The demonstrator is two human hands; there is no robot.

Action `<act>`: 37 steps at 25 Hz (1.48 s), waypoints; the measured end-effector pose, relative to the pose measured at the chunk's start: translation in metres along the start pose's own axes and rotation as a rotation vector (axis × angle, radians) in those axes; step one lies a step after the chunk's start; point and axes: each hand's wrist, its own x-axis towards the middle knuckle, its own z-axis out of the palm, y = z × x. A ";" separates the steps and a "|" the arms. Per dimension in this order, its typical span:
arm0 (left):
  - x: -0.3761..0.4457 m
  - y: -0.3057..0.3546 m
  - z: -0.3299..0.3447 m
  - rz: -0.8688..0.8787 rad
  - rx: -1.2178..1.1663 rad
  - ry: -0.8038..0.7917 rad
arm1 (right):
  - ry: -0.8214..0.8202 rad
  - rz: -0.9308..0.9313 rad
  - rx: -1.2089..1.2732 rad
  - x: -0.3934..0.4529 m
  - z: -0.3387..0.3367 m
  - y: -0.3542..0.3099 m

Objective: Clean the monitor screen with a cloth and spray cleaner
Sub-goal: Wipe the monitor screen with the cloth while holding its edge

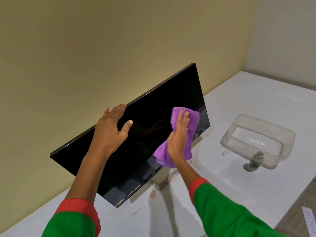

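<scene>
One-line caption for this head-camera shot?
Left hand steadies the monitor; right hand presses a purple cloth to it.

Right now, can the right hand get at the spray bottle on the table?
Probably yes. The spray bottle stands in the open beside the clear container, nothing between, but the right hand is pressing the purple cloth on the screen.

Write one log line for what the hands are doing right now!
step: wiping | left hand: steadies monitor top edge | right hand: presses purple cloth on screen | spray bottle: standing on table, untouched
</scene>
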 end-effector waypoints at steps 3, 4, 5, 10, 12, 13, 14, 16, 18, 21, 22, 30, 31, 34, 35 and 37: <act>0.001 -0.002 0.000 -0.037 0.012 -0.040 | -0.060 0.169 -0.031 -0.003 0.005 0.032; 0.002 -0.004 0.000 -0.048 0.013 -0.049 | -0.090 0.154 -0.192 -0.014 0.010 0.036; 0.002 -0.004 0.000 -0.055 0.017 -0.054 | -0.126 0.041 -0.413 -0.031 0.019 0.046; 0.003 -0.007 -0.002 -0.052 0.025 -0.065 | -0.145 -0.391 -0.426 -0.118 0.044 0.037; 0.003 -0.007 -0.003 -0.053 0.037 -0.075 | -0.141 -0.558 -0.272 -0.114 0.041 0.025; 0.003 -0.006 -0.003 -0.057 0.037 -0.078 | -0.138 -0.602 -0.219 -0.102 0.038 0.021; 0.003 -0.005 -0.003 -0.061 0.032 -0.078 | -0.117 -0.599 -0.177 -0.085 0.032 0.016; 0.002 -0.004 -0.003 -0.070 0.019 -0.076 | -0.062 -0.534 -0.175 -0.050 0.017 0.012; 0.001 -0.003 -0.002 -0.073 0.015 -0.077 | -0.040 -0.431 -0.220 -0.027 0.010 0.020; 0.001 -0.003 -0.002 -0.071 0.023 -0.078 | -0.149 -0.213 -0.132 -0.039 0.009 0.040; 0.002 -0.003 -0.002 -0.071 0.027 -0.077 | -0.206 -0.144 -0.061 -0.052 0.009 0.042; 0.002 -0.003 -0.002 -0.064 0.038 -0.059 | -0.209 -0.620 -0.129 -0.095 0.029 0.010; 0.002 -0.003 -0.002 -0.064 0.033 -0.056 | -0.224 -0.647 -0.128 -0.081 0.024 0.008; 0.002 -0.003 -0.001 -0.070 0.011 -0.047 | -0.190 -0.633 -0.161 -0.031 0.008 0.008; 0.002 -0.005 -0.001 -0.073 0.005 -0.047 | -0.161 -0.584 -0.164 -0.019 0.006 0.010; 0.002 -0.006 0.000 -0.075 -0.006 -0.050 | -0.085 -0.410 -0.207 -0.007 0.005 0.022</act>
